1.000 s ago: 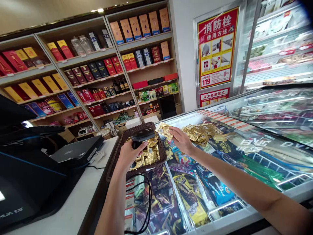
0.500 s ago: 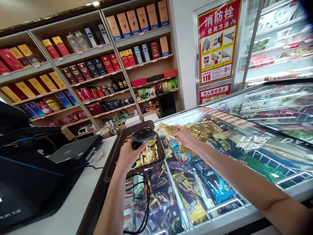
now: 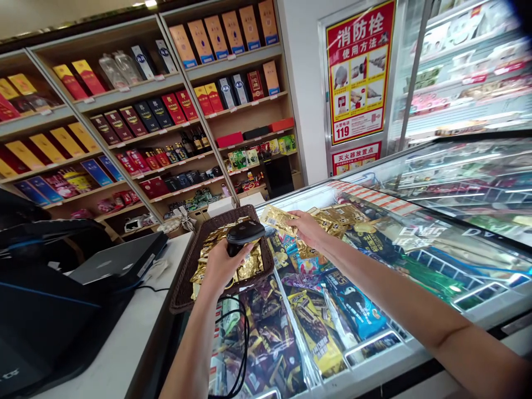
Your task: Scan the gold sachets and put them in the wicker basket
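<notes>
My left hand [image 3: 222,265] is wrapped round the handle of a black barcode scanner [image 3: 245,230], whose head points right. Below it is a brown woven basket [image 3: 183,285] full of gold-wrapped packets [image 3: 249,263]. From the scanner a black cable [image 3: 245,343] loops down past my wrist. Pinched in my right hand [image 3: 306,227] is a gold packet [image 3: 277,219], its printed side partly toward me, just right of the scanner's head. More gold packets [image 3: 338,217] lie on the freezer's glass behind my right hand.
The glass-topped freezer [image 3: 310,366] holds many wrapped ice creams under its lid. On the left, a white counter [image 3: 112,346] carries a dark laptop-like device [image 3: 118,260] and a black monitor [image 3: 41,327]. Shelves of boxed goods [image 3: 245,100] stand behind.
The view has shifted slightly, so the background sits further left. The scanner and the gold packet stay close together, still held in my hands.
</notes>
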The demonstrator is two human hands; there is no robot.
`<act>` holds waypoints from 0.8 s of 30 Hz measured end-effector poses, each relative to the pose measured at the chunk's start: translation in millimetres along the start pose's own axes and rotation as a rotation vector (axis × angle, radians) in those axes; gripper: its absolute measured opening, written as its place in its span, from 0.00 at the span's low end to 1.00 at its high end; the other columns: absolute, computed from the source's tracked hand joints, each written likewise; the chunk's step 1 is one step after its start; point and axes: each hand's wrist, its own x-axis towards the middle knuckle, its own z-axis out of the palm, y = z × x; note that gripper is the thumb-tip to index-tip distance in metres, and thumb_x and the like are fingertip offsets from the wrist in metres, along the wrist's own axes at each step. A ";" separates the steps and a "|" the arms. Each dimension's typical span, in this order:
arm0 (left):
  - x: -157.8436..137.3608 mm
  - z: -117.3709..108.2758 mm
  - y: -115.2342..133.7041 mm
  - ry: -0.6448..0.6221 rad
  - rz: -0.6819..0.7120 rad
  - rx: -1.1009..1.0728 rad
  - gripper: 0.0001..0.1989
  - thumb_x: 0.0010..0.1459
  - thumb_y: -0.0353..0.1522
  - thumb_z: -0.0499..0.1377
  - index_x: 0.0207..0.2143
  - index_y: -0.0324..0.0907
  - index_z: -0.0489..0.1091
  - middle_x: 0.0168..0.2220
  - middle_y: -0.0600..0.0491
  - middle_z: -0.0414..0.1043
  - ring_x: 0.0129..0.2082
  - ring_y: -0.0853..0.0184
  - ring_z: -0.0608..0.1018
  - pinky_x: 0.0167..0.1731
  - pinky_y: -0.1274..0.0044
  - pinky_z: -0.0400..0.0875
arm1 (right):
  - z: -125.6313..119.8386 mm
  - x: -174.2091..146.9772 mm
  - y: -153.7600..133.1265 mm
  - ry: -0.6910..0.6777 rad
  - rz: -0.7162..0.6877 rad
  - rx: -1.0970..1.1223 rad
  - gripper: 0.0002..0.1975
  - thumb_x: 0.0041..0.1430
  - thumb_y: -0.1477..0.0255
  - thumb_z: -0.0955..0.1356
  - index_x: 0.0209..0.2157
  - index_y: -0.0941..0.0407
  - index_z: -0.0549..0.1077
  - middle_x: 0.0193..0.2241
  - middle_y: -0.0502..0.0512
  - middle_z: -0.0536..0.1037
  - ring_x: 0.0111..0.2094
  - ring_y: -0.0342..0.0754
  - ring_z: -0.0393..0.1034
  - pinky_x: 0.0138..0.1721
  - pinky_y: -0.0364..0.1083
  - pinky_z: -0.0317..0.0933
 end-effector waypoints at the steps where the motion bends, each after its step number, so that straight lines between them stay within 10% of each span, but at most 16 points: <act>1: 0.2 0.0 0.0 0.003 -0.001 0.003 0.26 0.44 0.53 0.63 0.32 0.40 0.73 0.23 0.51 0.75 0.24 0.61 0.77 0.25 0.76 0.65 | -0.2 0.3 0.5 0.003 0.001 -0.005 0.15 0.46 0.80 0.70 0.38 0.57 0.71 0.27 0.52 0.78 0.26 0.46 0.72 0.25 0.42 0.66; 19: -3.4 -1.1 7.2 -0.016 -0.009 0.044 0.23 0.46 0.53 0.63 0.31 0.42 0.73 0.22 0.52 0.75 0.24 0.60 0.78 0.24 0.76 0.64 | -3.0 0.1 3.7 0.042 0.003 -0.113 0.15 0.43 0.78 0.69 0.37 0.57 0.71 0.23 0.50 0.75 0.23 0.44 0.68 0.24 0.41 0.61; 24: -1.6 -1.6 4.5 -0.036 0.004 0.069 0.24 0.46 0.53 0.62 0.31 0.41 0.72 0.23 0.52 0.75 0.23 0.61 0.77 0.24 0.76 0.63 | -15.5 8.7 7.9 0.212 -0.139 -0.512 0.15 0.48 0.73 0.68 0.41 0.56 0.72 0.30 0.53 0.77 0.31 0.50 0.71 0.31 0.44 0.61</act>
